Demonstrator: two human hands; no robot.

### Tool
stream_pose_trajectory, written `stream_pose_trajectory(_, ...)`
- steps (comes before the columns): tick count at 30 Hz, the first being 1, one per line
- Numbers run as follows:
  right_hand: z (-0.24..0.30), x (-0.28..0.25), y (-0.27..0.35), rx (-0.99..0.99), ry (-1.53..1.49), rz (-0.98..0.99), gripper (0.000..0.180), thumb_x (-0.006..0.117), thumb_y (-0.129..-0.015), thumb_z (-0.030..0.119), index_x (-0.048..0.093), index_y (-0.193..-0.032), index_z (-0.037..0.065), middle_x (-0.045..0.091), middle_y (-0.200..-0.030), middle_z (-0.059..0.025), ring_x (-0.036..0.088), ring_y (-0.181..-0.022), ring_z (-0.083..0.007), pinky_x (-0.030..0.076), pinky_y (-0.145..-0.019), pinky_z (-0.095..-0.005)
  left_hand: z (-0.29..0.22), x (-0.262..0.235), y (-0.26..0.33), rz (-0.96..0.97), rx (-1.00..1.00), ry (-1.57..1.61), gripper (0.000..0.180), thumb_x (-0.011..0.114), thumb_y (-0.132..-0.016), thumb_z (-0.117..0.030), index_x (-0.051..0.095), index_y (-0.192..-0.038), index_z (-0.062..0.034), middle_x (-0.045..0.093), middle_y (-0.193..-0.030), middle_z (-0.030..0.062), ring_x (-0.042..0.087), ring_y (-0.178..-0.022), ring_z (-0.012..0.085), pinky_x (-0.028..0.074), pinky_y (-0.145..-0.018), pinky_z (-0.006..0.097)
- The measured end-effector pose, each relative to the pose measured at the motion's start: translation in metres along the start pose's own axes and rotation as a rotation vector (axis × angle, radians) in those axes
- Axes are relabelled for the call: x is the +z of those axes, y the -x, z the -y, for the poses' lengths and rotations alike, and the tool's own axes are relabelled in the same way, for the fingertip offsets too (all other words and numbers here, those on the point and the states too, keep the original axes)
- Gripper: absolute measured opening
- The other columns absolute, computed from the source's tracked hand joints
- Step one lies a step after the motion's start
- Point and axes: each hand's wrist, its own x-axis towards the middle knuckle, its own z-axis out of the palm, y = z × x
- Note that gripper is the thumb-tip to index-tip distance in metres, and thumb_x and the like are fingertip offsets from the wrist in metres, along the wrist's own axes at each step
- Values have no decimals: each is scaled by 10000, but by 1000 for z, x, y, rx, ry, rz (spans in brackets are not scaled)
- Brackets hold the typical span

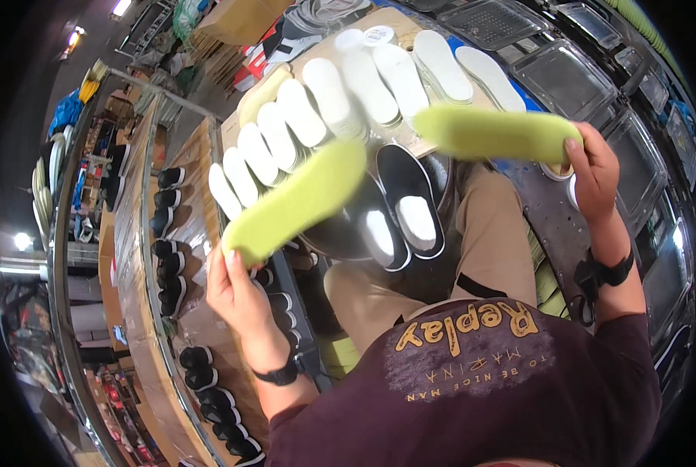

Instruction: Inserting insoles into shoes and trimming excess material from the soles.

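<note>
Two green insoles, two hands

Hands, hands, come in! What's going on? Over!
Left hand: gripping green insole. Right hand: gripping second green insole. Black shoes lower, between hands. White insoles stacked beyond the shoes.

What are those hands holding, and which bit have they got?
The left hand holds a yellow-green insole by its lower-left end; the right hand holds a similar insole by its right end.

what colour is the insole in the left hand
Yellow-green: the insole in the left hand, seen best in head view.
</note>
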Motion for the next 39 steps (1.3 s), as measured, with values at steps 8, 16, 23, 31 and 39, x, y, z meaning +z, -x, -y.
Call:
stream_pose_trajectory(8, 17, 62, 58, -80, 193, 299, 231, 600, -839, 42, 642, -1065, 16, 601, -795, -117, 594, -657, -239, 490, -615, -327, 17, -1, 89, 176, -285, -58, 72, 665, -874, -75, 628, -849, -19, 650, -820, 48, 619, -711, 132, 491, -597, 271)
stream_pose_trajectory(16, 42, 125, 101, -827, 282, 955, 206, 613, -726, 156, 617, -896, 41, 498, -848, -61, 532, -865, -235, 478, -654, -351, 20, 61, 122, 900, 231, -372, 104, 673, -706, -45, 620, -794, -29, 640, -851, 130, 641, -818, 314, 527, -703, 387)
stream_pose_trajectory(23, -8, 155, 105, -869, 487, 843, 97, 589, -706, 173, 591, -714, 76, 515, -869, -66, 516, -860, -232, 439, -654, -326, 52, 84, 114, 879, 366, -667, 41, 616, -679, -51, 597, -708, -28, 619, -788, 129, 646, -746, 305, 533, -623, 416)
stream_pose_trajectory(31, -68, 212, 83, -540, 784, 1247, 168, 602, -780, 250, 683, -796, 104, 595, -787, -105, 599, -891, -263, 456, -699, -422, 128, 113, 83, 1008, 212, -741, 102, 609, -709, -66, 665, -793, -73, 654, -777, 119, 656, -735, 332, 530, -649, 434)
stream_pose_trajectory(39, -62, 205, 72, -418, 772, 1305, 166, 594, -859, 238, 714, -903, 132, 670, -859, -77, 628, -898, -293, 452, -753, -497, 142, 123, 87, 886, 231, -583, 99, 645, -686, -48, 689, -772, -68, 653, -844, 147, 652, -794, 323, 520, -705, 426)
